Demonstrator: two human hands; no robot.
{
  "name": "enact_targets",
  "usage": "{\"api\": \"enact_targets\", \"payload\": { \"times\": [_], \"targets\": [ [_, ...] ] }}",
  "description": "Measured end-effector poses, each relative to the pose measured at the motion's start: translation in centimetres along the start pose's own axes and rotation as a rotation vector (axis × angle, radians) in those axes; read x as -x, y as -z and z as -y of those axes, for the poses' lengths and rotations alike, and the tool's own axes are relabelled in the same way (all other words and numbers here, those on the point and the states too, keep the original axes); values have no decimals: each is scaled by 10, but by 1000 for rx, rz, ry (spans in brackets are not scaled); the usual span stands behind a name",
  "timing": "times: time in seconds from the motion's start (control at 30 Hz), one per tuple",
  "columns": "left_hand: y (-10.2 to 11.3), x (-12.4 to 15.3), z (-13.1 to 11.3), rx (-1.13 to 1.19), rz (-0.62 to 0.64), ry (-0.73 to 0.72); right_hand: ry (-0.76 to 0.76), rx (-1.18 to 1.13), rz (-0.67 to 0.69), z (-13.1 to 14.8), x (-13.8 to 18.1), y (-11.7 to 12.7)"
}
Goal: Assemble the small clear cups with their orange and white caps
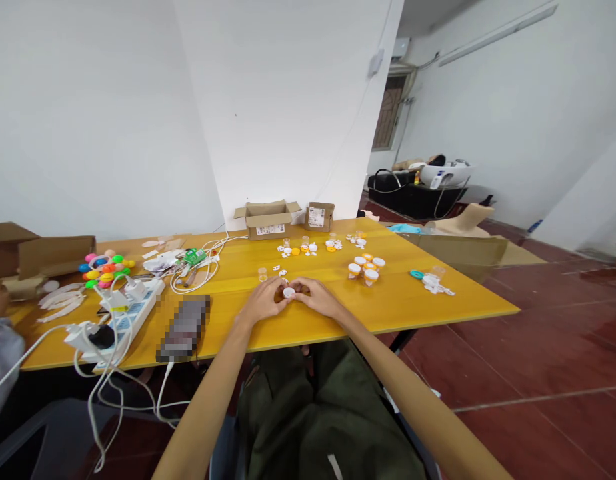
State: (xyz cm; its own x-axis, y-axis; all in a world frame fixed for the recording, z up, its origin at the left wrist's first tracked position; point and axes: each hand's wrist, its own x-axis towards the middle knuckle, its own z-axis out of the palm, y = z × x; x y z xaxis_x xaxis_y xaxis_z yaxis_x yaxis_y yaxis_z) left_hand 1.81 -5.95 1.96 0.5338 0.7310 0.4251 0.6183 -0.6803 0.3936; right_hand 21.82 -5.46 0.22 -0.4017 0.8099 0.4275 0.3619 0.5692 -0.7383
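Small white cap (pixel 289 292) sits between the fingertips of both hands, just above the table (pixel 413 303), centre, near its front edge. Left hand (pixel 265 300) and right hand (pixel 318 298) are curled in, fingertips pinching the cap from either side. Fingers hide whatever is under it, so can't tell. Open vial (pixel 262 273) just behind the left hand, capped vials (pixel 367 269) further right, phone (pixel 184 328) and power strip (pixel 133 308) off left. Risk, my read: cap is tiny and the hold is fingertip-only, so a slip could flick it over the near edge. A wrist sweep could tip the open vial.
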Motion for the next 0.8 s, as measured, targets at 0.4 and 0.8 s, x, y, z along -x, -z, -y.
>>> {"api": "enact_targets", "payload": {
  "times": [0.4, 0.8],
  "targets": [
    [1, 0, -1, 0, -32, -30, -10, 41, -66, -3, 1, -1],
    [5, -1, -3, 19, -58, -1, -112, 223, -207, -34, -20, -3]
  ]
}}
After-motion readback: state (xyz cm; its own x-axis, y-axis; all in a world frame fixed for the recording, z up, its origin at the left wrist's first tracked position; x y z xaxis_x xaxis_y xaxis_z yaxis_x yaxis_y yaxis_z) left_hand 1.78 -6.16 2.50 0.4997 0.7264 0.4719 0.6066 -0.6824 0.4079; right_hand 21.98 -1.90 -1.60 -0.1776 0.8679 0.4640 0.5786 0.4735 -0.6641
